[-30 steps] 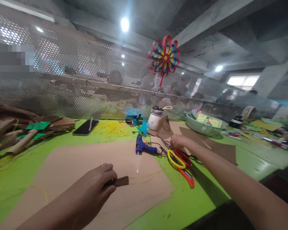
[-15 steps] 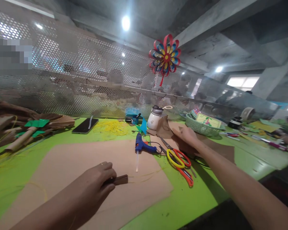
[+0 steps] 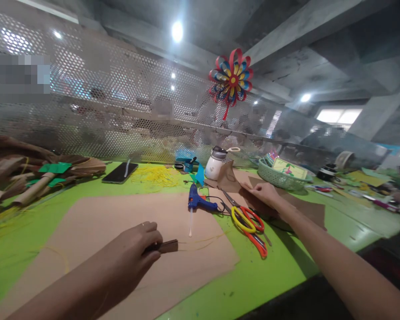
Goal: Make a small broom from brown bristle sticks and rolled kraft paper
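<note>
My left hand (image 3: 142, 246) is closed around a small folded strip of brown paper (image 3: 169, 246), held low over a large sheet of brown paper (image 3: 103, 222). Thin yellow strands trail rightward from the strip. Farther off, my right hand (image 3: 266, 194) has its fingers pinched at the edge of some creased brown paper (image 3: 300, 206); its fingertips are partly hard to make out. Between the hands lie a blue glue gun (image 3: 200, 202), a clear glue stick jutting out of it toward me, and scissors (image 3: 245, 220) with yellow and red handles.
A white jar (image 3: 215, 164) with a dark lid stands behind the glue gun. Yellow shreds (image 3: 156, 176) and a phone (image 3: 120, 173) lie left of it. A green basket (image 3: 282, 175) holds cards. Brown paper crafts (image 3: 43, 178) crowd the left side, before a perforated metal screen (image 3: 126, 111).
My right hand has drawn slightly back toward me and to the right along the brown paper. My left hand keeps its hold on the strip, almost unmoved.
</note>
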